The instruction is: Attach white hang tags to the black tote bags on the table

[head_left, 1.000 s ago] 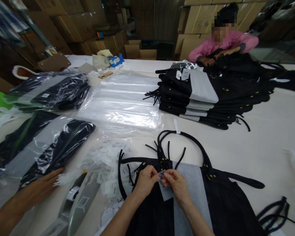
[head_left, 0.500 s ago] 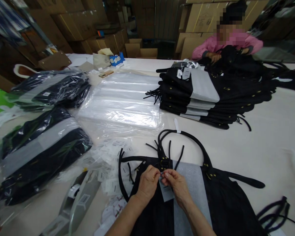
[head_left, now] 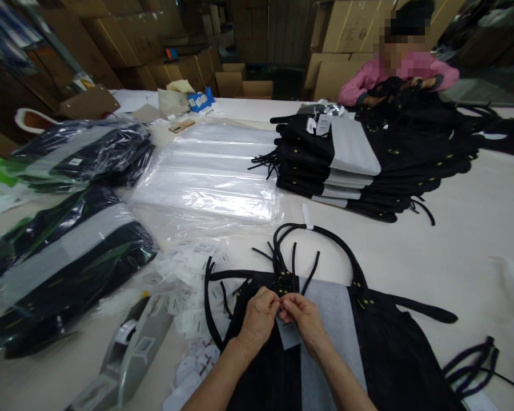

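A black handbag (head_left: 394, 342) lies flat in front of me, a pale grey wrapping strip (head_left: 332, 325) across its middle. My left hand (head_left: 261, 317) and my right hand (head_left: 302, 317) meet over it, just below a strap fitting with gold studs (head_left: 285, 281). Both hands are closed in a pinch, fingertips touching. A grey hang tag (head_left: 289, 335) dangles beneath the right fingers, its upper end hidden by them. Whatever thin piece the left fingertips grip is too small to make out. The looped black handle (head_left: 334, 238) stretches away beyond my hands.
Stacked black bags (head_left: 300, 165) stand at the back right, near a person in pink (head_left: 355, 85). Clear plastic bags (head_left: 214, 165) lie mid-table beside loose white labels (head_left: 195, 285). Bagged goods (head_left: 72, 245) lie left, behind a grey tape dispenser (head_left: 132, 354).
My hands stay pinched together at the tag, with only a slight shift of the fingers. The whole view has moved slightly, and the person opposite has moved their hands.
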The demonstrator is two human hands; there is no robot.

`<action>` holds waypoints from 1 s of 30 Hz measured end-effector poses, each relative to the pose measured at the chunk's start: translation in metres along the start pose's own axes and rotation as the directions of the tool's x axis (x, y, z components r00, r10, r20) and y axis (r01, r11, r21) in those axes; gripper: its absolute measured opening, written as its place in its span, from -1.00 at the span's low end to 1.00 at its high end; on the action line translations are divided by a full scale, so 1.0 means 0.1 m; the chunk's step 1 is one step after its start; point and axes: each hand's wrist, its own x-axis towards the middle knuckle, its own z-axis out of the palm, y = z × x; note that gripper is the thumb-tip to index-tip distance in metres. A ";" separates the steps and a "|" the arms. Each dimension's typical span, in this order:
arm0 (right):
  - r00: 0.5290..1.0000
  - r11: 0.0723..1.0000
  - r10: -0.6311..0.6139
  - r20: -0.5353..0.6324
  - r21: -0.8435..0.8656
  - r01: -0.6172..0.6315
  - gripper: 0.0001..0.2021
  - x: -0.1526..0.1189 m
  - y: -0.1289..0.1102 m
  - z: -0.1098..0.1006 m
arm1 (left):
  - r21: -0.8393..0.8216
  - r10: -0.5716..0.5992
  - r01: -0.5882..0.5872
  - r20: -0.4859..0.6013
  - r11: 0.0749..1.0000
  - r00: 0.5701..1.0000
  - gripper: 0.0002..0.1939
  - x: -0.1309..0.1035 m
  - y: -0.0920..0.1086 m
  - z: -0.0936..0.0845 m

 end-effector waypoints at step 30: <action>1.000 1.000 0.000 0.022 -0.030 0.000 -0.66 0.02 0.02 0.00 | 0.026 -0.043 0.041 0.070 0.999 0.997 -0.81 0.02 -0.01 0.02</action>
